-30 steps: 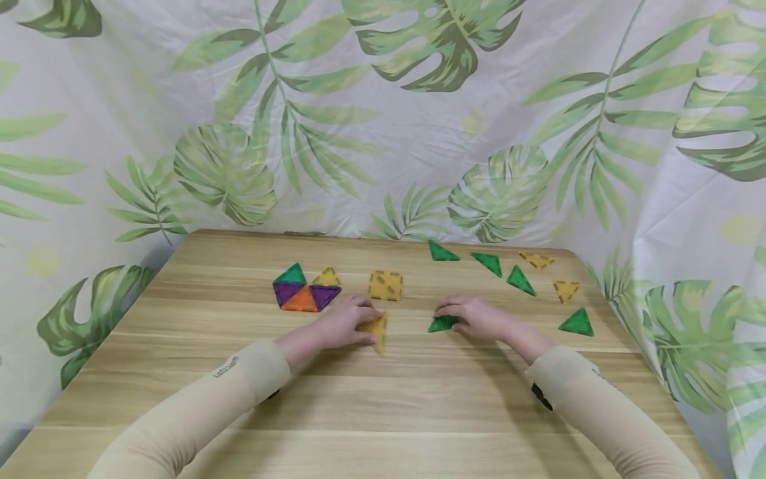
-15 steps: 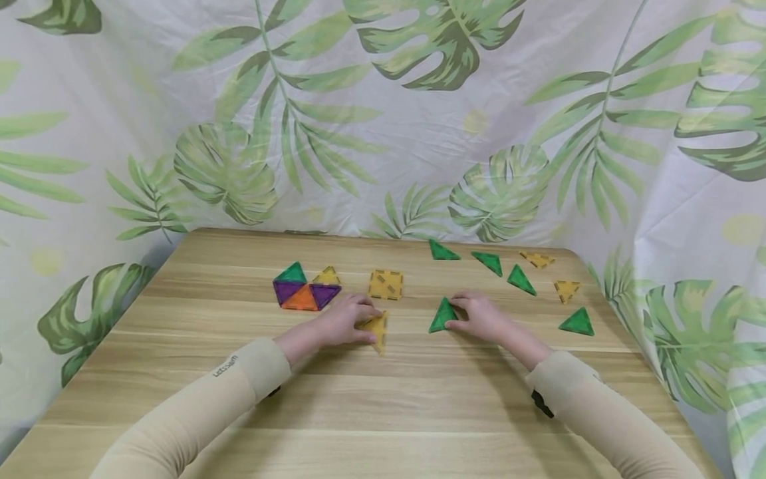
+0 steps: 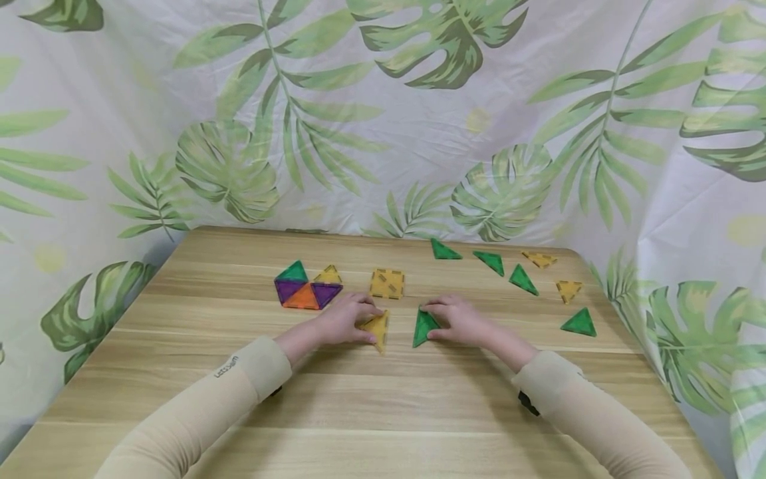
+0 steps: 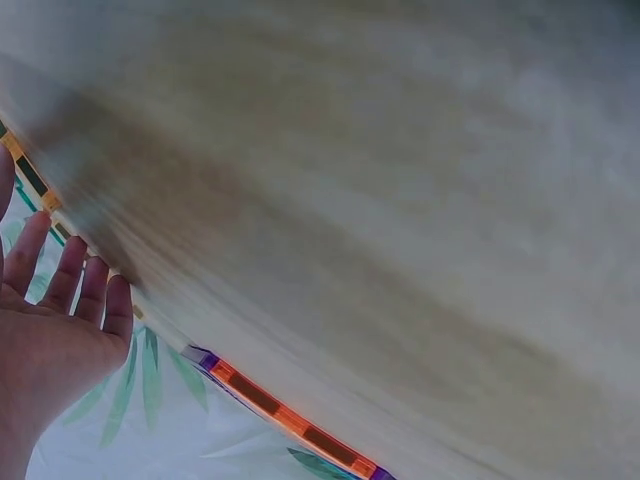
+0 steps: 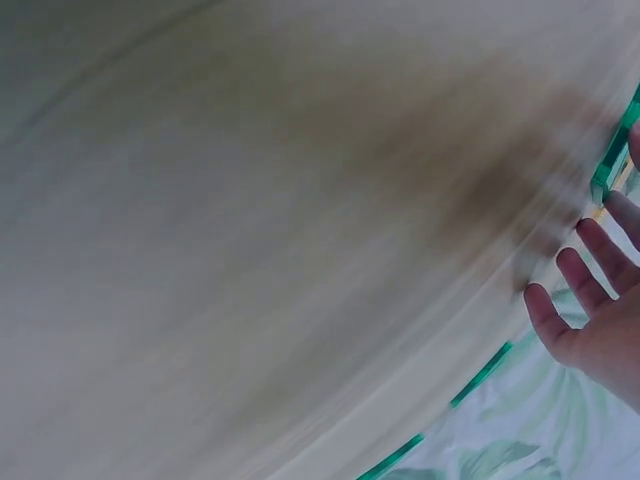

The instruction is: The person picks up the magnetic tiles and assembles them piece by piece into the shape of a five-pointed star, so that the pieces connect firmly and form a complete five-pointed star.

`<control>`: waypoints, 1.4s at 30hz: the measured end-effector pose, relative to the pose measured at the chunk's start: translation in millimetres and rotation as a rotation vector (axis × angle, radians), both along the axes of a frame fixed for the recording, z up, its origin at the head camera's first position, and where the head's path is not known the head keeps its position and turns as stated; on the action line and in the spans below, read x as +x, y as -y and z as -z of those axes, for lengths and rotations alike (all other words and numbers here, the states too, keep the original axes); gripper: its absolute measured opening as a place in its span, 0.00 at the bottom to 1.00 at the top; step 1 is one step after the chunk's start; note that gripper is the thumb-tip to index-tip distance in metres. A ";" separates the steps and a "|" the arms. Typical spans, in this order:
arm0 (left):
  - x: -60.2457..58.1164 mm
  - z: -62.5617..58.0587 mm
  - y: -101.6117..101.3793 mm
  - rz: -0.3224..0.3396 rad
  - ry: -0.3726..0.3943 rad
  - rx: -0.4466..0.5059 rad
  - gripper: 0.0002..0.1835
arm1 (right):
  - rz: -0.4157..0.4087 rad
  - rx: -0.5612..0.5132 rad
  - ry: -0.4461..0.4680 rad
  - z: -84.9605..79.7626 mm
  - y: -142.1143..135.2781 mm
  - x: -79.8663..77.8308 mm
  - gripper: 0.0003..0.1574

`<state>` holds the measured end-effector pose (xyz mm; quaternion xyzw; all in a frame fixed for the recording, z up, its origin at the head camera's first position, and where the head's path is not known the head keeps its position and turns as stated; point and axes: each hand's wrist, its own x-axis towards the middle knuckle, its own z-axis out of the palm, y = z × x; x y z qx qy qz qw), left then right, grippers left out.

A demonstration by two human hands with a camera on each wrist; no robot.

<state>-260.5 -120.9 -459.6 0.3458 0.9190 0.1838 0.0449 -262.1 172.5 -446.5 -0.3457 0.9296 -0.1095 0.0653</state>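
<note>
My left hand (image 3: 342, 322) pinches a yellow triangular magnetic tile (image 3: 379, 328) on the table, thumb at its near side and fingers at its far side. Across a narrow gap, my right hand (image 3: 459, 323) grips a green triangular magnetic tile (image 3: 422, 326) by its right side. Both tiles turn a long edge toward each other without meeting. The right wrist view catches the green tile (image 5: 612, 158) edge-on beside the fingertips. In the left wrist view, the yellow tile (image 4: 35, 172) shows only a thin edge near the hand.
Just behind the hands lies a yellow square (image 3: 387, 283). To the left, a joined group of green, purple, orange and yellow triangles includes an orange tile (image 3: 302, 297). Several loose green and yellow triangles spread at the right, among them a green one (image 3: 580, 322). A leaf-print curtain (image 3: 335, 146) hangs behind the table.
My right hand has turned the green triangle and slid it left, closer to the yellow one. The left hand and its yellow tile have stayed put.
</note>
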 end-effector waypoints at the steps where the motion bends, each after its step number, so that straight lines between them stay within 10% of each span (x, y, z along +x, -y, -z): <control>1: 0.0 0.1 0.0 0.000 -0.001 0.000 0.31 | -0.001 0.006 0.009 -0.6 3.6 0.6 0.37; 27: -0.2 -2.0 -1.2 0.003 -0.004 -0.003 0.31 | -0.106 -0.033 0.012 -1.3 49.4 -2.4 0.35; 42: -0.4 1.7 7.2 0.067 -0.027 0.036 0.31 | 0.164 -0.135 0.001 1.2 -5.2 -65.6 0.34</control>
